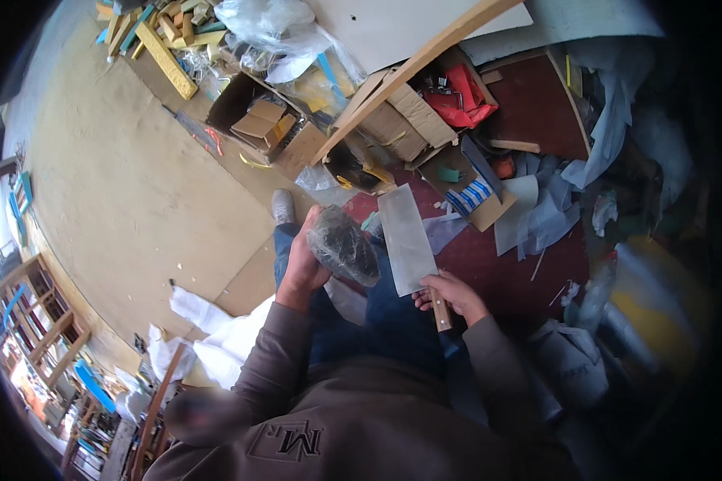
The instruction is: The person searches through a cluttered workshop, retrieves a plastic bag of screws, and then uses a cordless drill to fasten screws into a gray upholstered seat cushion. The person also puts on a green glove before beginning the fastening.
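Above my lap, my left hand (303, 260) is closed around a dark lump wrapped in clear plastic (343, 244). The wrapping hides what is inside. My right hand (456, 295) grips a wide-bladed cleaver (407, 238) where the blade meets its wooden handle. The blade points away from me and stands just right of the wrapped lump, with a gap between them.
Ahead are an open cardboard box (297, 148), a small box with blue-and-white packs (501, 210), and a red plastic bag (461, 96). A long wooden strip (425, 60) slants over them. White sheeting (225, 337) lies left, yellow wood offcuts (166, 60) far left.
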`<state>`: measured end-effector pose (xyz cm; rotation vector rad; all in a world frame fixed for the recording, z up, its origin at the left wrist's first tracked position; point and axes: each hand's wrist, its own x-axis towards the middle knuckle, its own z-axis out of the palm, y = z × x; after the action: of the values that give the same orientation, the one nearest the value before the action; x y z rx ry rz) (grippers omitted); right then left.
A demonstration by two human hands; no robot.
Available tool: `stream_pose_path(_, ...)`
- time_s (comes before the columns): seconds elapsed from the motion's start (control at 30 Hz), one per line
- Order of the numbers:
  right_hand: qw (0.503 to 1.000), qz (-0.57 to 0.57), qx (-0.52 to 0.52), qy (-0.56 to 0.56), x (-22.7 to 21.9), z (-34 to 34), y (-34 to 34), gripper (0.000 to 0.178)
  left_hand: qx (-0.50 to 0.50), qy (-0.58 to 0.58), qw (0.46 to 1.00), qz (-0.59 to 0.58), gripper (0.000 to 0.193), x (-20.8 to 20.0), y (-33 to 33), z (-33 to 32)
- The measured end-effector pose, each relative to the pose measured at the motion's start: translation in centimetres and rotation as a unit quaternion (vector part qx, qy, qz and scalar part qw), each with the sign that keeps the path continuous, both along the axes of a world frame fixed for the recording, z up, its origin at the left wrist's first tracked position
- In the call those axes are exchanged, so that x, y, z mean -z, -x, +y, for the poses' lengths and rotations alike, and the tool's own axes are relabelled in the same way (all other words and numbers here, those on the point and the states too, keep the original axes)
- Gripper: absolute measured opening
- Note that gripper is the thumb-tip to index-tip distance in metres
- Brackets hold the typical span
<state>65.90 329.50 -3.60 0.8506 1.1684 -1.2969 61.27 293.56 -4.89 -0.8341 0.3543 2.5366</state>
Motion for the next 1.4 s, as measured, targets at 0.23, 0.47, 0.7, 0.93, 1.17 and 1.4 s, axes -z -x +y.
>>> stream_pose_path(0.23, 0.984, 0.013, -0.174, -0.032, 0.5, -2.7, 4.1, 0.045, -0.13, 0.001, 0.991, 0.036, 0.037, -1.7, -0.3, -1.8)
stream_pose_path(0.47, 0.926, 0.105, -0.357, -0.062, 2.6, -11.6, 7.8, 0.047, -0.242, 0.027, 0.964, 0.102, 0.04, -4.3, -2.6, -7.9)
stream_pose_path(0.7, 0.849, 0.206, -0.479, -0.092, 4.9, -30.3, 10.4, 0.029, -0.33, 0.008, 0.938, 0.103, 0.041, -3.9, -6.8, -19.6)
stream_pose_path(0.93, 0.745, 0.27, -0.609, -0.021, 11.8, -54.1, 6.7, 0.032, -0.46, 0.06, 0.884, 0.055, 0.05, -4.0, -14.5, -33.9)
stream_pose_path(1.17, 0.682, 0.244, -0.685, 0.082, 15.9, -71.5, -0.4, 0.064, -0.585, 0.13, 0.8, 0.03, 0.052, -5.4, -24.0, -44.1)
stream_pose_path(1.4, 0.786, 0.311, -0.444, 0.297, -3.8, -82.0, -0.9, 0.063, -0.6, 0.29, 0.745, -0.043, 0.045, -10.0, -27.2, -50.2)
